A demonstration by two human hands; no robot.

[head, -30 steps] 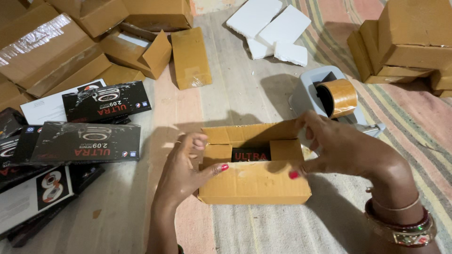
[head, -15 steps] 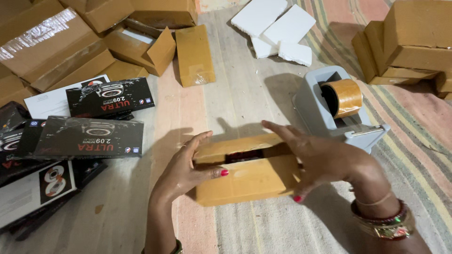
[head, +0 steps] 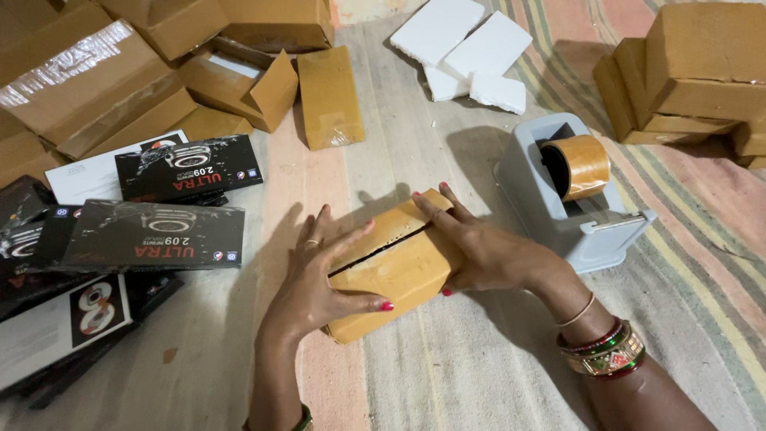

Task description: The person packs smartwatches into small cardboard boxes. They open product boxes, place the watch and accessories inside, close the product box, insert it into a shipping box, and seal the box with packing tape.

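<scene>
Near the centre of the frame a small brown box (head: pixel 395 267) lies tilted on the striped mat (head: pixel 479 375), its two top flaps folded down with a thin dark slit between them. The left hand (head: pixel 319 279) presses flat on the box's left end, fingers spread over the top and thumb along the front side. The right hand (head: pixel 479 251) lies over the right end, fingers stretched along the flap edge. Neither hand closes around the box; both are open and pressing it from above.

Just right of the box stands a grey tape dispenser (head: pixel 574 203) with a roll of brown tape (head: pixel 582 166) in it, close to the right hand but not touching it. At the left of the frame lie black printed cartons (head: pixel 155 235), some overlapping. In the upper left sit larger brown cartons (head: pixel 88 88), one open, and a flat brown box (head: pixel 329 96) lies beside them. White foam pieces (head: pixel 467 52) lie at the top centre, and more brown boxes (head: pixel 694 80) are stacked in the upper right
</scene>
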